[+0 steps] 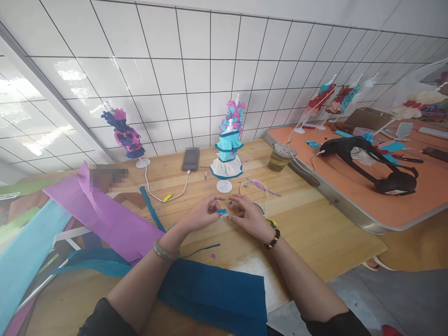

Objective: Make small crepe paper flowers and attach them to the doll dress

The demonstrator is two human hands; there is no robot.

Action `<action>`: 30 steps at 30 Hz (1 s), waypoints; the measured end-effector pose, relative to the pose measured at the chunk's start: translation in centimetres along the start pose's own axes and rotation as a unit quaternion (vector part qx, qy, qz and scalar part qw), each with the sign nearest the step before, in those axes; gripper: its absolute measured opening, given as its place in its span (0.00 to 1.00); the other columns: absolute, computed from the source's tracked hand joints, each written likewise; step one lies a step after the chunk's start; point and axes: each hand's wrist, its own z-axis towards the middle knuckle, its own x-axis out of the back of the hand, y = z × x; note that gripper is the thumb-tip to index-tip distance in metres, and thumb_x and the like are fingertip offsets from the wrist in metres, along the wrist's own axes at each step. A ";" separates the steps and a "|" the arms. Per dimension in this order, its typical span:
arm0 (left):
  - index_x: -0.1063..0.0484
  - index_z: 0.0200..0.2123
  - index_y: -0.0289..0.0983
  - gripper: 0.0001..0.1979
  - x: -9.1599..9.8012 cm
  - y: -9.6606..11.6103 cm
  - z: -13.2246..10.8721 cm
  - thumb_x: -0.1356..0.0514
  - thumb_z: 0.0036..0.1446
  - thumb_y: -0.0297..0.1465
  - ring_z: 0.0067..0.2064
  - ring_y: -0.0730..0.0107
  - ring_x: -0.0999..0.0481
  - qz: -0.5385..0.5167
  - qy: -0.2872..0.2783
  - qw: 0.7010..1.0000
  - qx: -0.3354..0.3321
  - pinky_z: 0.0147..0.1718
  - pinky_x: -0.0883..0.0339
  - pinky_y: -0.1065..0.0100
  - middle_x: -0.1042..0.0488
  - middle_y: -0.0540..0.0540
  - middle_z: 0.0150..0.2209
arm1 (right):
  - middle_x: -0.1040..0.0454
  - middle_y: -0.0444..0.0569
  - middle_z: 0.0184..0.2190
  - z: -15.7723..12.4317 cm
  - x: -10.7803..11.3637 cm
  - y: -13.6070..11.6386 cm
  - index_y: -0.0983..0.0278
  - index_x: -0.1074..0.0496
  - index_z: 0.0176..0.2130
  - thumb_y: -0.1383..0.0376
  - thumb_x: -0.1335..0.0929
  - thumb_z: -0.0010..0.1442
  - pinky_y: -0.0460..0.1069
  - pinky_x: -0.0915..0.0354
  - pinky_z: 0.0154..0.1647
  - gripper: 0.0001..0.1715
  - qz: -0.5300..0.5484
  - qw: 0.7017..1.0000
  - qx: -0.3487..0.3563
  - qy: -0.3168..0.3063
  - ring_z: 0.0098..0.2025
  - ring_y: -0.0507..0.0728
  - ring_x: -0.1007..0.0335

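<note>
Wooden table (315, 233), white tiled wall (196, 70), orange table (350, 186) beside.

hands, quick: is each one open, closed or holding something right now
Left hand: closed, pinching the small blue piece.
Right hand: fingers curled at the same piece; whether it grips cannot be told.

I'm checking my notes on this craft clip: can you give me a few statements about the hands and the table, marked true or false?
1. The left hand and right hand both pinch a small blue piece. True.
2. The bead bracelet is on the left wrist. False: it is on the right wrist.
3. A drink cup stands on the wooden table. True.
4. The dark blue sheet lies beyond the drink cup. False: it lies at the table's near edge, closest to the person.
</note>
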 end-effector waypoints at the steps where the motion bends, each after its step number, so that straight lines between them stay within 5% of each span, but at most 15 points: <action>1: 0.41 0.50 0.36 0.23 0.0 0.0 0.0 0.45 0.48 0.26 0.30 0.75 0.34 -0.016 -0.003 1.000 0.004 0.30 0.39 0.72 0.34 0.49 0.30 | 0.43 0.54 0.54 0.1 0.0 0.1 0.60 0.38 0.50 0.65 0.31 0.48 0.48 0.31 0.35 0.28 0.015 1.000 -0.012 -0.002 0.45 0.55 0.33; 10: 0.40 0.47 0.36 0.20 -0.1 -0.4 0.1 0.45 0.48 0.25 0.34 0.72 0.32 -0.048 0.035 0.998 -0.033 0.35 0.37 0.68 0.33 0.49 0.30 | 0.27 0.55 0.40 0.6 0.0 0.2 0.64 0.40 0.49 0.65 0.33 0.49 0.52 0.33 0.40 0.26 0.197 0.974 -0.115 0.012 0.47 0.59 0.32; 19: 0.40 0.48 0.37 0.22 -0.5 -0.6 0.0 0.46 0.46 0.24 0.32 0.72 0.32 0.088 0.091 0.986 -0.111 0.37 0.36 0.66 0.32 0.50 0.29 | 0.32 0.54 0.47 0.3 -1.3 0.4 0.63 0.39 0.48 0.66 0.37 0.53 0.52 0.35 0.46 0.21 0.072 0.995 -0.018 0.067 0.44 0.55 0.29; 23: 0.41 0.49 0.38 0.22 -0.7 -0.6 0.0 0.47 0.47 0.24 0.32 0.73 0.33 0.097 0.093 0.983 -0.125 0.37 0.36 0.67 0.33 0.50 0.29 | 0.33 0.54 0.48 0.4 -1.6 0.0 0.63 0.37 0.47 0.65 0.35 0.52 0.52 0.36 0.47 0.21 0.124 0.989 -0.035 0.066 0.46 0.56 0.31; 30: 0.41 0.48 0.37 0.21 -0.8 -0.7 0.0 0.46 0.48 0.24 0.33 0.73 0.33 0.064 0.108 0.984 -0.130 0.39 0.37 0.66 0.35 0.51 0.29 | 0.26 0.52 0.40 0.6 -0.7 -0.3 0.65 0.33 0.39 0.64 0.28 0.43 0.55 0.40 0.52 0.20 0.390 0.906 -0.133 0.094 0.42 0.58 0.28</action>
